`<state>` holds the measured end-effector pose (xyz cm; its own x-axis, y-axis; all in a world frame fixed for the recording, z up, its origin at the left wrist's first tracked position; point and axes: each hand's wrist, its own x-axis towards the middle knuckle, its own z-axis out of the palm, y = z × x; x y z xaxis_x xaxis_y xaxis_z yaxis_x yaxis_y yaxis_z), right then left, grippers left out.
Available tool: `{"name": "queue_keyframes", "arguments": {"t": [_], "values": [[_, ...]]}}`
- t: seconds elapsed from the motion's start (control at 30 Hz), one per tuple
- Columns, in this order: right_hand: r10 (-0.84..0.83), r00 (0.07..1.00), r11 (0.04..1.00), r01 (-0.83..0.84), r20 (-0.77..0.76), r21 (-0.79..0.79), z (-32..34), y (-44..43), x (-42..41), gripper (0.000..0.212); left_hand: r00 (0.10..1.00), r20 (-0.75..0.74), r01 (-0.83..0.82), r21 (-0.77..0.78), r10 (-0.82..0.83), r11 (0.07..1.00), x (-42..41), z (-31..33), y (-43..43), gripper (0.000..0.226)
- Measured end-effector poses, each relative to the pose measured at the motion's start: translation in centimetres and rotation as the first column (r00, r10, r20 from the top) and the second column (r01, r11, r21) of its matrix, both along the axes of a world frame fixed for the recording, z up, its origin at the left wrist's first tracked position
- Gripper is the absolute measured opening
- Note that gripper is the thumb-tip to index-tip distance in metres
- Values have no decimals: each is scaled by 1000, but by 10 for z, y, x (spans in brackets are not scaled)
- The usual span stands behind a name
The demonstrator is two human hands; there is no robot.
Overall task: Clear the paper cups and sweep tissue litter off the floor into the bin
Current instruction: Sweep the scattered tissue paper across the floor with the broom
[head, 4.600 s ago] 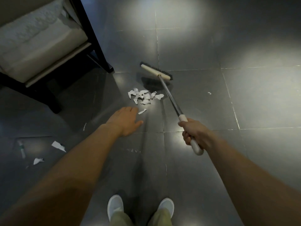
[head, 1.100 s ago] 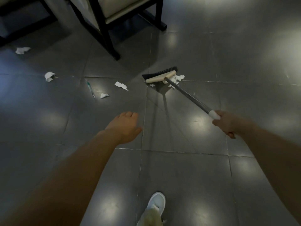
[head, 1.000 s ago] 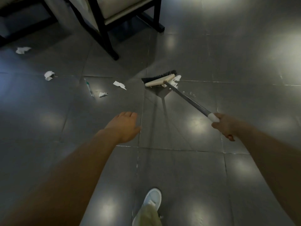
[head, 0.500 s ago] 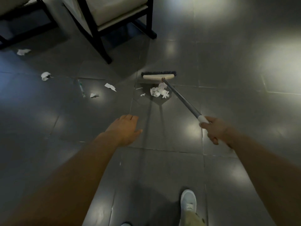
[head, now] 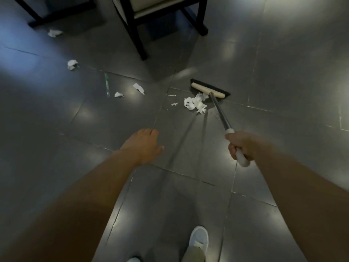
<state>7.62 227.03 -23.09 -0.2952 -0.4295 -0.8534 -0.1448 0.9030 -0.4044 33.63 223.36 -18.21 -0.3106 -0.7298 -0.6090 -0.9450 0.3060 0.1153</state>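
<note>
No text, label, brand or number can be read. The broom (head: 207,89) gripped by the right hand (head: 243,146) shows only plain surfaces. The thin greenish stick (head: 107,85) on the floor (head: 283,72), ahead and left of the left hand (head: 143,146), is too blurred to show any print.

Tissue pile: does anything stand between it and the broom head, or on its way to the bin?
Nothing visible: the tissue pile lies right against the near side of the broom head. No bin is in view, so that path cannot be judged.
</note>
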Motion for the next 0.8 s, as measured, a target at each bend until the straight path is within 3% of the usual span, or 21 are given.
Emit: {"name": "queue_keyframes", "arguments": {"t": [0.2,0.33,0.47,0.57,0.8], "values": [[91,996,993,-91,7,77,19,43,40,25,1000,-16,0,-32,-1,999,7,17,29,59],[-36,993,996,28,108,80,40,84,85,29,999,-47,23,-44,-25,999,21,24,58,59],[-259,933,966,247,251,78,56,106,121,36,998,-54,21,-24,-22,999,44,24,89,56],[-313,903,949,312,293,50,66,106,126,34,998,-65,-14,-10,13,1000,59,25,105,56],[-160,966,985,169,202,-29,66,78,118,29,998,-58,-34,-41,31,999,81,33,94,55]]}}
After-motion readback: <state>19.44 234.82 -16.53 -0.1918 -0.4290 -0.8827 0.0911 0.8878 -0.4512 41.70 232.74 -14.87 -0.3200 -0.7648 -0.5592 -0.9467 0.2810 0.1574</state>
